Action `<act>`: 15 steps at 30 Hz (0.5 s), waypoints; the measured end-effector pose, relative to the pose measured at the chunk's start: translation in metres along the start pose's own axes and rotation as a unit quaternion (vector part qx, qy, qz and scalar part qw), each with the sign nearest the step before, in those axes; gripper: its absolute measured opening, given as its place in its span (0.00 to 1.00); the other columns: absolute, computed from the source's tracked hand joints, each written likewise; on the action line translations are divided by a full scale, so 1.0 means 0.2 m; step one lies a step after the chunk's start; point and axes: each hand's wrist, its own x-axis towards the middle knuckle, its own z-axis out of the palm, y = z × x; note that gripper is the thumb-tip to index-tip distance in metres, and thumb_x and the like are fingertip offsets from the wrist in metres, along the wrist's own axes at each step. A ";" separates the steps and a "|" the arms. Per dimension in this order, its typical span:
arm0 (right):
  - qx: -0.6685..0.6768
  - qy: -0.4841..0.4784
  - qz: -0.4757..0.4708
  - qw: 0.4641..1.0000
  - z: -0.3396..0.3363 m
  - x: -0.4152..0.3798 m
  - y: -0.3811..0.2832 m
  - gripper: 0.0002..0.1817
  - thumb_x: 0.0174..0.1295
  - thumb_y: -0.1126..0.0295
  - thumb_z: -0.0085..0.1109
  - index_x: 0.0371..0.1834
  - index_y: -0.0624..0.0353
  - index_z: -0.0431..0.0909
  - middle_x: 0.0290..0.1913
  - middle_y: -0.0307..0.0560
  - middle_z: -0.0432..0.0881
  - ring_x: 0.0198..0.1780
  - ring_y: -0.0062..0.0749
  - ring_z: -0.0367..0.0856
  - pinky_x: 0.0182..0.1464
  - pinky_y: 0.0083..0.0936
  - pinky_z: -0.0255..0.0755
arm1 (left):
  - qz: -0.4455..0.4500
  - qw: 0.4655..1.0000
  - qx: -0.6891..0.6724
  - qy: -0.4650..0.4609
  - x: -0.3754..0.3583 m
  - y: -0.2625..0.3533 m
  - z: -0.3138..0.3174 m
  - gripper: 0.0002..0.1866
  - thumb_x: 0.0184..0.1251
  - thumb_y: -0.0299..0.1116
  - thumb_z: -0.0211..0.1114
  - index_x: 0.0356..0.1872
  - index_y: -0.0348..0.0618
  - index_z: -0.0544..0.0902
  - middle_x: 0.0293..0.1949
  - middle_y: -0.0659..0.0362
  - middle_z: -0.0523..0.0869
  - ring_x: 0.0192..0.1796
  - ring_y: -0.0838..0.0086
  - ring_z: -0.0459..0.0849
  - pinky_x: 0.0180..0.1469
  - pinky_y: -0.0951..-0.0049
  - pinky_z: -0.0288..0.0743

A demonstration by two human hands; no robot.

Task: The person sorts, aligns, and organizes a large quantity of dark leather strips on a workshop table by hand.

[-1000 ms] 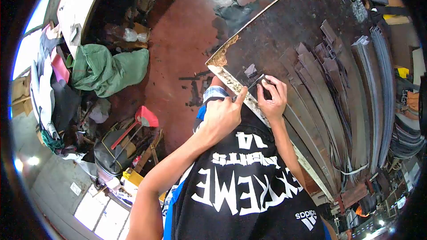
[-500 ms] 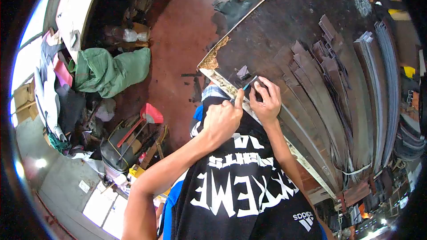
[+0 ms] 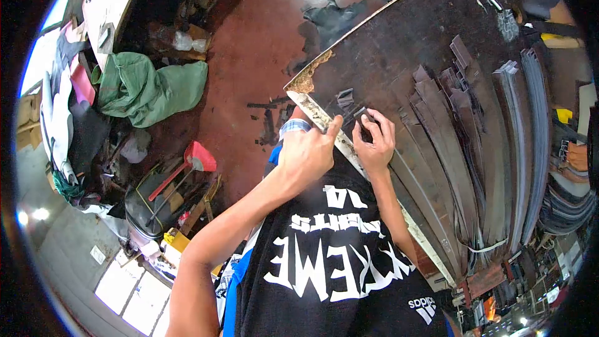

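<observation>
My left hand point(image 3: 307, 156) is at the pale, worn table edge point(image 3: 324, 123). One of its digits sticks out toward the tabletop and the rest are curled under; whatever they may hold is hidden. Just to the right, my right hand point(image 3: 375, 140) rests over the table, fingers bent in a pinch on a small dark strip point(image 3: 360, 113). Beyond the hands lies a small folded grey-brown scrap point(image 3: 344, 97). Long dark strips point(image 3: 437, 150) fan out on the table to the right of my right hand.
Bundled grey strips point(image 3: 538, 137) lie farther right, with a pale tie point(image 3: 490, 248) around the near ends of the dark ones. The table corner point(image 3: 306, 81) is chipped. On the left are a green sack point(image 3: 150, 87), a red dustpan point(image 3: 201, 156) and a black bin point(image 3: 146, 206).
My left hand has drawn slightly left and down, away from my right hand. A light-blue sliver between the hands no longer shows. The camera view has shifted a little.
</observation>
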 end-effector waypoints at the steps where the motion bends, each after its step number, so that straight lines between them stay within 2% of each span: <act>1: -0.002 0.002 -0.002 1.000 0.00 0.00 0.00 0.16 0.45 0.79 0.72 0.40 0.58 0.83 0.51 0.47 0.83 0.47 0.45 0.82 0.49 0.35 0.78 | 0.006 1.000 -0.006 -0.003 0.00 0.01 0.00 0.31 0.56 0.29 0.61 0.67 0.50 0.76 0.22 0.46 0.84 0.23 0.54 0.86 0.24 0.56 0.79; 15: 0.009 0.002 0.010 1.000 0.00 -0.01 0.01 0.16 0.45 0.78 0.72 0.40 0.56 0.83 0.51 0.45 0.84 0.48 0.43 0.83 0.50 0.34 0.78 | 0.003 0.995 0.034 -0.098 0.08 0.12 0.00 0.33 0.57 0.29 0.59 0.70 0.45 0.72 0.24 0.44 0.85 0.25 0.52 0.87 0.27 0.53 0.80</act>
